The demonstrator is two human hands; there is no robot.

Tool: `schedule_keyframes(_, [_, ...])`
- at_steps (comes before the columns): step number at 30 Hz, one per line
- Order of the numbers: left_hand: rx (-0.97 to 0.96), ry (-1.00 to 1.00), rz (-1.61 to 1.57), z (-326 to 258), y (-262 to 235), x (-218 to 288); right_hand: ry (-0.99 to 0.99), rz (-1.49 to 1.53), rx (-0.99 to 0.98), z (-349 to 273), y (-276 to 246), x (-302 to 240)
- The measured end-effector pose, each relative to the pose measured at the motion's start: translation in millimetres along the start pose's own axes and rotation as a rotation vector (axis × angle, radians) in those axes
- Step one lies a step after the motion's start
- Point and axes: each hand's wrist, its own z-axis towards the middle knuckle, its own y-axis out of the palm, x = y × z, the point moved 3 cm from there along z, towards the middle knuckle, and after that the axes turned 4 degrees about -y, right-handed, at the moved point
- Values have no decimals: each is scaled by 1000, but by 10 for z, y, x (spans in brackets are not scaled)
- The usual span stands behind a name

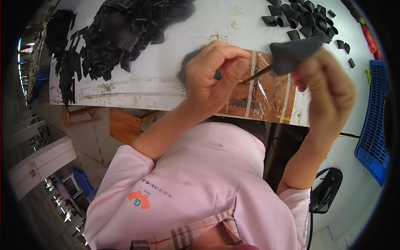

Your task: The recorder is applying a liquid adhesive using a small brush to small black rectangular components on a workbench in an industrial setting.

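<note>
My right hand [327, 89], blurred by motion, pinches a folded black fabric piece [293, 56] above the table's right part. A thin brown stick [259, 74] runs from beside my left thumb up to the black piece, where its far end is hidden. My left hand [214, 77] is curled, with thumb and forefinger tips close together; what they hold, if anything, cannot be made out. Behind that hand lies a small stack of black pieces [182, 75], partly covered. Below both hands is a brown board [237, 109] with strips of clear tape.
A large heap of flat black pieces [121, 37] covers the table's far left. Several folded black pieces [306, 16] lie scattered at the far right. A blue plastic crate [373, 121] stands at the right edge, and a wooden stool [125, 125] is below the table's left side.
</note>
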Motion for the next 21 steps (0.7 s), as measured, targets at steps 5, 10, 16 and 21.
schedule_keyframes(5, [-142,-351,696,-457,-14,-330,279,-111,319,-185,-121,466])
schedule_keyframes(10, [-274,-430,1043,-536,101,-625,510,44,-10,-722,341,562])
schedule_keyframes(16, [-156,-549,623,-481,-146,-701,443,-79,-129,-824,543,519])
schedule_keyframes(21, [-142,-879,-202,-422,-261,-302,326,-59,27,-769,647,390])
